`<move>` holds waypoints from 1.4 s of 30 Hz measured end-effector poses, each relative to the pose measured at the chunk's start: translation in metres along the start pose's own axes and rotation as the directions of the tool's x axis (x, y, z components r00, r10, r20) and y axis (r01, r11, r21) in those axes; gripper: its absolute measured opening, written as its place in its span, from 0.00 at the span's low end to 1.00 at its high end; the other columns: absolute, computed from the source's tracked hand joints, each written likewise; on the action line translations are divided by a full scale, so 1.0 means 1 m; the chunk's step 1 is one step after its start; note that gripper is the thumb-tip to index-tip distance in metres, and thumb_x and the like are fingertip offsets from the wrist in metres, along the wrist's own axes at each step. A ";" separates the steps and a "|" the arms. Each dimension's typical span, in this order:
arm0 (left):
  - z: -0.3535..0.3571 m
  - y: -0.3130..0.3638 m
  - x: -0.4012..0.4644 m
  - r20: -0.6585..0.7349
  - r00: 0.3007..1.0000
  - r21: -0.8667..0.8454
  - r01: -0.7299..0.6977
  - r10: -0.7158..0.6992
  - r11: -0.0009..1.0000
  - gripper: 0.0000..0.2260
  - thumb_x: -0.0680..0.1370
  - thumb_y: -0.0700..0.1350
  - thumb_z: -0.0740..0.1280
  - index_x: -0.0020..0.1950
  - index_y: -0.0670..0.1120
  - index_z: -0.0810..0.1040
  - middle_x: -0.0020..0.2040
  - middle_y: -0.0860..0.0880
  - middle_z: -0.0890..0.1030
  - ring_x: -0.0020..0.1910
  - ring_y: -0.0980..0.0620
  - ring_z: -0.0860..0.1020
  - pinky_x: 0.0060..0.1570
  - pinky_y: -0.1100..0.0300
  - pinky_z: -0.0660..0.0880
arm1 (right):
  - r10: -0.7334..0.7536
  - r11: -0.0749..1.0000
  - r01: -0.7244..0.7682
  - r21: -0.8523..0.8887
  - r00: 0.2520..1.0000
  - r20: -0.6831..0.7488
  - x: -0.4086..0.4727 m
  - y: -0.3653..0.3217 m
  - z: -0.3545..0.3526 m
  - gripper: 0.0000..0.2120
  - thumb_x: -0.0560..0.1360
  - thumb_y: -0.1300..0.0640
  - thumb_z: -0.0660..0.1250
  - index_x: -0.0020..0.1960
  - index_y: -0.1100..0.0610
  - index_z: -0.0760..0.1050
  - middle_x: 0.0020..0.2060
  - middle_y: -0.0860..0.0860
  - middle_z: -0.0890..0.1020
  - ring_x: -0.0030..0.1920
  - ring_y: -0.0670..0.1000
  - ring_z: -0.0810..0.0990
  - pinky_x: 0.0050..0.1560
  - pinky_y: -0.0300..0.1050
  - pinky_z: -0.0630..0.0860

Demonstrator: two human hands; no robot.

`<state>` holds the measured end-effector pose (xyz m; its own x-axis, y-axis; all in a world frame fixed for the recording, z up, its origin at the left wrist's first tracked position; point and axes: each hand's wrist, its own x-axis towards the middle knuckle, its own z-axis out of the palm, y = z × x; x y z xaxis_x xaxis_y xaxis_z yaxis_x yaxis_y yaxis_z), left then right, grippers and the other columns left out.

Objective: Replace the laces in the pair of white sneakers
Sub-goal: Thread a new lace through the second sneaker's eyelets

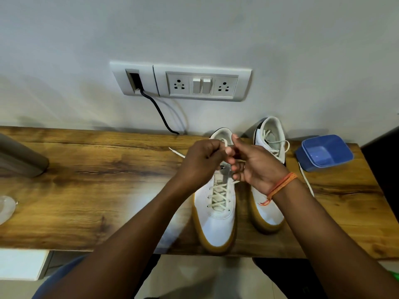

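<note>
Two white sneakers with tan soles stand side by side on the wooden table (86, 180), toes toward me. The left sneaker (218, 221) has a cream lace (219, 196) crossed through its lower eyelets. Above its tongue, my left hand (199, 164) grips a loop of that lace with curled fingers. My right hand (257, 167), an orange thread round its wrist, pinches the lace beside it. One lace end (176, 152) trails out to the left. The right sneaker (269, 208) has loose laces (277, 145) near its collar, and one end (306, 180) lies on the table.
A blue plastic tub (323, 153) sits at the table's right end. A wall socket panel (201, 85) with a black cable (157, 111) is behind the shoes. A grey object (19, 158) and a clear round thing (6, 209) lie at the left.
</note>
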<state>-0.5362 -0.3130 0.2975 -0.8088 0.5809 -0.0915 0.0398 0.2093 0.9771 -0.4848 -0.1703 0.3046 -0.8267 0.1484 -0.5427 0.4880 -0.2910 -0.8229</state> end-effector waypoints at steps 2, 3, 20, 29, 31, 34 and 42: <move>0.001 0.001 -0.001 0.044 0.999 -0.004 0.012 -0.012 1.000 0.09 0.81 0.39 0.65 0.47 0.36 0.81 0.41 0.41 0.84 0.26 0.60 0.73 0.24 0.70 0.66 | 0.059 0.998 -0.059 0.027 0.998 0.020 0.002 0.000 0.003 0.18 0.76 0.41 0.65 0.33 0.52 0.76 0.29 0.48 0.70 0.28 0.46 0.67 0.32 0.41 0.67; 0.001 -0.001 -0.001 0.047 0.999 -0.005 0.022 -0.022 1.000 0.08 0.81 0.39 0.65 0.46 0.36 0.82 0.39 0.43 0.84 0.25 0.59 0.72 0.24 0.70 0.66 | 0.074 0.996 -0.075 0.044 0.997 0.020 0.002 0.000 0.003 0.16 0.75 0.43 0.66 0.34 0.52 0.76 0.30 0.48 0.71 0.28 0.45 0.67 0.33 0.41 0.65; -0.041 -0.014 0.009 -0.199 0.946 0.617 -0.083 0.258 0.783 0.08 0.78 0.44 0.67 0.40 0.47 0.82 0.31 0.53 0.80 0.31 0.57 0.77 0.34 0.58 0.73 | -0.144 0.843 0.162 0.513 0.987 -0.075 0.016 -0.017 -0.046 0.04 0.72 0.49 0.65 0.41 0.48 0.76 0.37 0.43 0.80 0.34 0.42 0.78 0.36 0.39 0.75; -0.050 -0.025 0.007 -0.318 0.939 0.821 0.205 0.129 0.533 0.03 0.73 0.42 0.66 0.40 0.45 0.78 0.36 0.47 0.79 0.35 0.45 0.77 0.29 0.59 0.63 | -0.004 0.797 0.174 0.578 0.959 -0.283 0.022 -0.015 -0.066 0.07 0.79 0.50 0.63 0.46 0.51 0.77 0.26 0.43 0.75 0.25 0.42 0.70 0.30 0.34 0.72; -0.053 -0.030 0.005 -0.363 0.929 0.795 0.267 0.074 0.544 0.03 0.72 0.43 0.67 0.41 0.44 0.77 0.37 0.47 0.78 0.36 0.44 0.77 0.32 0.58 0.65 | -0.018 0.778 0.187 0.600 0.961 -0.276 0.020 -0.017 -0.072 0.08 0.80 0.51 0.62 0.45 0.52 0.77 0.24 0.43 0.72 0.24 0.41 0.69 0.28 0.33 0.70; -0.054 -0.034 0.002 -0.386 0.922 0.768 0.311 0.017 0.560 0.04 0.72 0.43 0.67 0.41 0.43 0.76 0.38 0.46 0.77 0.36 0.45 0.74 0.34 0.57 0.66 | -0.026 0.759 0.184 0.625 0.967 -0.253 0.017 -0.019 -0.074 0.08 0.80 0.53 0.62 0.46 0.54 0.77 0.26 0.44 0.75 0.24 0.41 0.70 0.27 0.32 0.71; -0.058 -0.033 0.000 -0.415 0.902 0.702 0.399 -0.117 0.590 0.07 0.73 0.41 0.66 0.38 0.44 0.68 0.34 0.50 0.69 0.36 0.46 0.71 0.33 0.58 0.64 | -0.070 0.723 0.235 0.650 0.961 -0.269 0.013 -0.023 -0.073 0.09 0.80 0.56 0.62 0.45 0.58 0.77 0.28 0.47 0.79 0.25 0.41 0.75 0.29 0.34 0.76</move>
<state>-0.5715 -0.3654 0.2763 -0.9779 0.1732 -0.1167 0.1124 0.9073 0.4052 -0.4864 -0.0928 0.3036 -0.7529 0.4173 -0.5090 -0.0236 -0.7900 -0.6127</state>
